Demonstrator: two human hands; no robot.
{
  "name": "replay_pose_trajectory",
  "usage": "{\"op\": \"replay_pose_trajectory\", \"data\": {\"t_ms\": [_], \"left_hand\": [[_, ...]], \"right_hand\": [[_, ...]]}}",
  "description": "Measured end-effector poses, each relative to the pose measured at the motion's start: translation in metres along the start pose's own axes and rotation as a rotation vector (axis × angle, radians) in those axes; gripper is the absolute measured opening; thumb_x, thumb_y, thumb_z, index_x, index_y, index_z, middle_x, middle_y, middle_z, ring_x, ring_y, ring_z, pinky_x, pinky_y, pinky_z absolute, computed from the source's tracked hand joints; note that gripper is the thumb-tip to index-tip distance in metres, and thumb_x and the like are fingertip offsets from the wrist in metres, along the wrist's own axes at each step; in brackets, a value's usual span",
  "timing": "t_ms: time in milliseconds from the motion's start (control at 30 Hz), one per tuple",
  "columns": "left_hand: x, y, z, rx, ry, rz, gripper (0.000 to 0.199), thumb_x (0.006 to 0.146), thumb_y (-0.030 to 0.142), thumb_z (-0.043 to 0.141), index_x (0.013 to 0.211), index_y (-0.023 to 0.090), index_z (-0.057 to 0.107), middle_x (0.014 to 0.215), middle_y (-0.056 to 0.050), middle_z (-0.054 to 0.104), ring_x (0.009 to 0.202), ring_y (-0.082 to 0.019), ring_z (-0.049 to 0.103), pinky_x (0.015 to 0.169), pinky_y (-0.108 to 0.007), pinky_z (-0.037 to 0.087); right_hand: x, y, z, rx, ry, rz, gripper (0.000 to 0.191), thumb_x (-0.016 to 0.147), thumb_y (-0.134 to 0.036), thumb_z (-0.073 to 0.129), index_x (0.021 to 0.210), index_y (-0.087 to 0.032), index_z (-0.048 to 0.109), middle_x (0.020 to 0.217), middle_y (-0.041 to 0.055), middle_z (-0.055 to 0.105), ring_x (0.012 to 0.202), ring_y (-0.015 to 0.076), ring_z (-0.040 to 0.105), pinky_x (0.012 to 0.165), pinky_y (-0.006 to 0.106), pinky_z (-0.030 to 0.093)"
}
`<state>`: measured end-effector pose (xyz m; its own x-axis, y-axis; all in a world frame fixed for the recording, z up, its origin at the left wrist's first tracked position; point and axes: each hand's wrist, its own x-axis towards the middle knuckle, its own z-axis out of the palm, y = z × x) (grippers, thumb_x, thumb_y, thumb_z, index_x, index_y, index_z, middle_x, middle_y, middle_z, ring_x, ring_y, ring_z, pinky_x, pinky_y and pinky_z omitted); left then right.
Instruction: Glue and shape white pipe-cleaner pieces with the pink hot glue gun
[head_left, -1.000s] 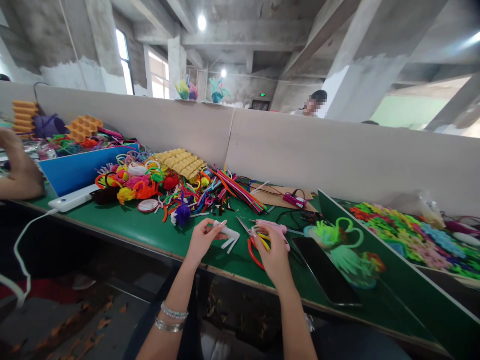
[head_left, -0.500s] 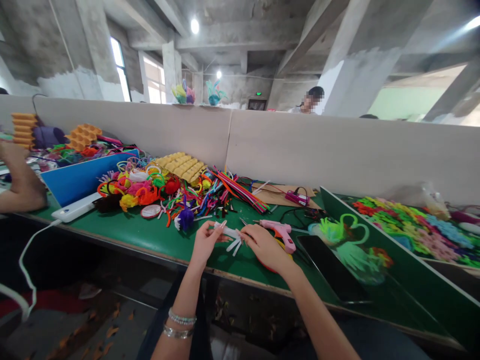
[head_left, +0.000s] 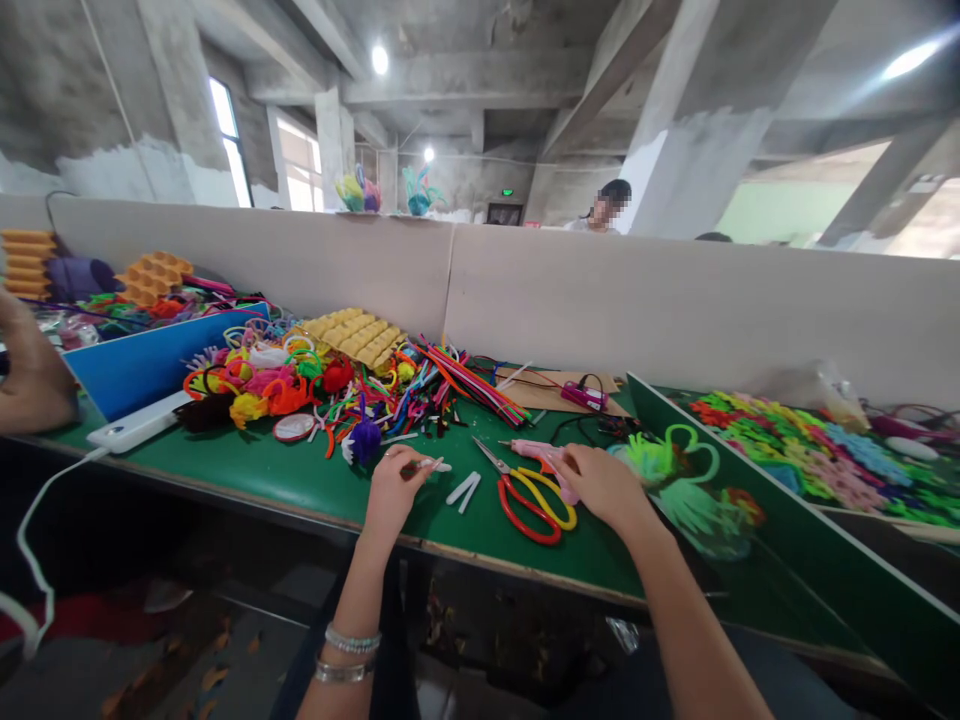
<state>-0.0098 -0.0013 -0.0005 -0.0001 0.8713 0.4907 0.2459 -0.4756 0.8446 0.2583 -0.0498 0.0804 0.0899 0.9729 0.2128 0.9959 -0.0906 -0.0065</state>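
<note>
My left hand point(head_left: 396, 484) pinches a short white fuzzy strip point(head_left: 435, 465) between thumb and fingers, just above the green table. Two or so similar white strips point(head_left: 463, 490) lie on the tabletop to its right. My right hand point(head_left: 604, 484) is closed around the handle of a pink hot glue gun point(head_left: 534, 450), whose nozzle points left. Between the hands lie scissors point(head_left: 525, 492) with one red and one yellow handle, blades slightly apart and pointing up-left. The fingers of my right hand partly cover the glue gun's grip.
Colourful pipe cleaners point(head_left: 472, 380) and fuzzy shapes are heaped at the back left, with a yellow egg-carton-like tray point(head_left: 356, 335). A white power strip point(head_left: 142, 425) stands by a blue divider point(head_left: 165, 360). Green fuzzy pieces point(head_left: 697, 500) lie right, before a green divider point(head_left: 750, 480). Another person's arm point(head_left: 34, 385) shows left.
My right hand has left the white strips and moved right onto the glue gun. Some strips now lie on the table, and the scissors are uncovered. My left hand still holds a strip.
</note>
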Motion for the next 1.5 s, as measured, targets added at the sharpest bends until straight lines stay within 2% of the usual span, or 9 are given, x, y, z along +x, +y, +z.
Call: {"op": "replay_pose_trajectory", "data": {"t_ms": [133,300,467,667,800,1033,1167,1300,1500], "left_hand": [[-0.002,-0.001,-0.004,0.194,-0.049,0.045,0.016,0.073,0.033,0.057,0.078,0.021,0.067,0.072,-0.003,0.067,0.058,-0.014,0.057,0.059,-0.024,0.045],[-0.004,-0.001,-0.006,0.302,-0.098,0.087,0.017,0.076,0.032,0.054,0.08,0.021,0.066,0.07,-0.004,0.068,0.063,-0.017,0.061,0.062,-0.025,0.045],[-0.005,0.008,-0.007,0.131,-0.044,0.069,0.017,0.077,0.03,0.052,0.08,0.02,0.065,0.068,-0.002,0.068,0.06,-0.014,0.062,0.061,-0.023,0.046],[-0.006,0.016,-0.004,-0.101,-0.019,0.004,0.017,0.075,0.03,0.054,0.079,0.016,0.063,0.068,-0.003,0.067,0.062,-0.015,0.064,0.062,-0.022,0.049],[-0.008,0.02,0.001,-0.122,-0.028,0.016,0.017,0.076,0.031,0.054,0.08,0.017,0.063,0.07,-0.003,0.067,0.064,-0.015,0.064,0.064,-0.023,0.049],[-0.012,0.026,0.008,-0.12,-0.01,0.057,0.018,0.077,0.03,0.051,0.082,0.018,0.063,0.074,-0.003,0.067,0.062,-0.014,0.063,0.063,-0.024,0.049],[-0.012,0.024,0.008,-0.096,-0.001,0.063,0.018,0.078,0.03,0.05,0.081,0.018,0.063,0.07,-0.002,0.066,0.061,-0.014,0.062,0.062,-0.023,0.048],[-0.012,0.023,0.008,-0.051,-0.003,0.055,0.018,0.078,0.029,0.05,0.082,0.018,0.063,0.066,-0.001,0.066,0.059,-0.014,0.061,0.062,-0.023,0.047],[-0.012,0.021,0.009,-0.051,-0.033,0.04,0.018,0.079,0.028,0.048,0.08,0.018,0.063,0.069,-0.001,0.066,0.058,-0.013,0.061,0.059,-0.022,0.046]], "right_hand": [[0.003,0.01,0.015,-0.016,-0.029,0.209,0.047,0.081,-0.052,0.03,0.075,-0.017,0.06,0.074,0.013,0.064,0.069,0.024,0.06,0.056,0.03,0.038],[0.007,0.001,0.035,0.025,-0.046,0.208,0.052,0.074,-0.06,0.034,0.089,-0.018,0.06,0.079,0.0121,0.066,0.07,0.025,0.061,0.056,0.032,0.041],[0.008,-0.003,0.04,0.047,-0.057,0.244,0.052,0.074,-0.058,0.034,0.092,-0.017,0.059,0.084,0.0137,0.066,0.07,0.0265,0.062,0.057,0.035,0.042],[0.008,0.0,0.03,0.063,-0.056,0.312,0.048,0.072,-0.055,0.038,0.086,-0.013,0.057,0.079,0.0162,0.065,0.069,0.0267,0.062,0.055,0.032,0.041],[0.004,0.002,0.019,0.14,0.05,0.344,0.047,0.069,-0.057,0.042,0.085,-0.015,0.054,0.074,0.0116,0.063,0.068,0.0255,0.061,0.055,0.03,0.039],[-0.001,-0.014,0.01,0.379,0.298,0.187,0.036,0.07,-0.049,0.045,0.086,-0.018,0.05,0.068,0.0043,0.06,0.061,0.019,0.057,0.054,0.026,0.037],[-0.005,-0.025,0.012,0.341,0.375,0.104,0.049,0.066,-0.059,0.047,0.094,-0.018,0.047,0.071,0.0049,0.06,0.064,0.0212,0.058,0.052,0.026,0.037],[-0.012,-0.033,0.012,0.218,0.402,0.047,0.043,0.07,-0.055,0.046,0.094,-0.019,0.047,0.072,0.0048,0.061,0.065,0.0215,0.059,0.051,0.025,0.035],[-0.014,-0.037,0.013,0.094,0.35,-0.008,0.031,0.074,-0.041,0.044,0.096,-0.019,0.046,0.076,0.0035,0.063,0.064,0.0191,0.06,0.049,0.024,0.033]]}}
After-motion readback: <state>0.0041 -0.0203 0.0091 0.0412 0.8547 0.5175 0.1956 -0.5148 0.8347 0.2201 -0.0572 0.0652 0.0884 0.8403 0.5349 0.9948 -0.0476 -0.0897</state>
